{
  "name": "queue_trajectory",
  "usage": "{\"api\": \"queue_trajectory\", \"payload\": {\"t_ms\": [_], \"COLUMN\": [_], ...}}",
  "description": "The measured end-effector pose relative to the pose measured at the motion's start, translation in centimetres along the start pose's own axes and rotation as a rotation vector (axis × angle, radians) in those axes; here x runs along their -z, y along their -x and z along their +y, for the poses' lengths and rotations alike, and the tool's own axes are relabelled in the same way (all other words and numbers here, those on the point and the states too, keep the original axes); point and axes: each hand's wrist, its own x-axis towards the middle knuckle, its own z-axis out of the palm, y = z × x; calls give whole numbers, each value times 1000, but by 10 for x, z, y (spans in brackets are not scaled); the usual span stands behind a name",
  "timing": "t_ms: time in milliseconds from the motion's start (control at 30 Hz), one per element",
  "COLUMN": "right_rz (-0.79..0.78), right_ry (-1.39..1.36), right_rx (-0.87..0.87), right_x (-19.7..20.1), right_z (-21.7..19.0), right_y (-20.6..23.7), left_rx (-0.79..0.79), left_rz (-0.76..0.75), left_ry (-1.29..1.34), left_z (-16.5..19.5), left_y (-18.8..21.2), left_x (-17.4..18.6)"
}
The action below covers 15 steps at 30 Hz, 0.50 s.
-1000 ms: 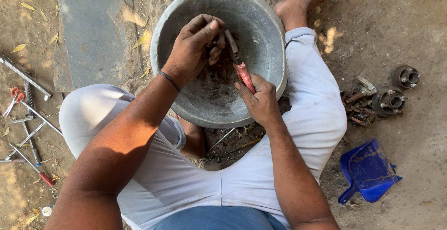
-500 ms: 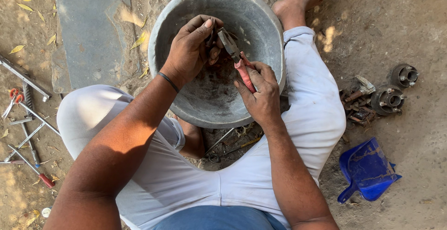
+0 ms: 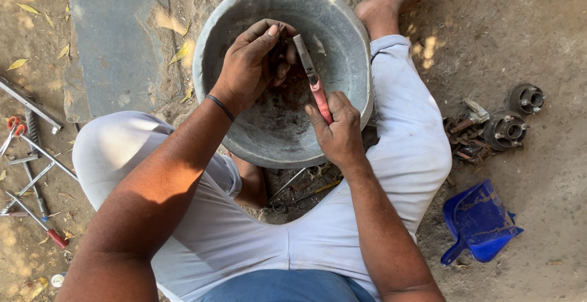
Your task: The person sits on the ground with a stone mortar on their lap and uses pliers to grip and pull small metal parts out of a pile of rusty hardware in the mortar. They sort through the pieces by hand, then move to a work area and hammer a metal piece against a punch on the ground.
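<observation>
While left hand [image 3: 247, 66] clamps small dark part, right hand [image 3: 336, 134] grips red-handled pliers [image 3: 312, 78] over round dented metal basin [image 3: 348, 39].

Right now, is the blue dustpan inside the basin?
No, the blue dustpan lies on the ground beside the person's right leg, well apart from the basin.

Bare dirt ground [image 3: 520, 26]; metal basin [image 3: 342, 8], blue scoop [image 3: 480, 222], hubs [image 3: 513, 118], hand tools [image 3: 30, 155] lie on it.
</observation>
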Motion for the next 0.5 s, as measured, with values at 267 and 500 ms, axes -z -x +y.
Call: {"api": "queue_trajectory", "payload": {"t_ms": [267, 500], "right_rz": [-23, 55], "right_ry": [-99, -370], "right_rx": [-19, -269], "right_x": [-1, -8], "right_z": [2, 20], "right_y": [6, 5], "left_rx": [-27, -55], "left_rz": [49, -20], "left_ry": [68, -86], "left_z": [3, -6], "left_y": [1, -1], "left_x": [2, 3]}}
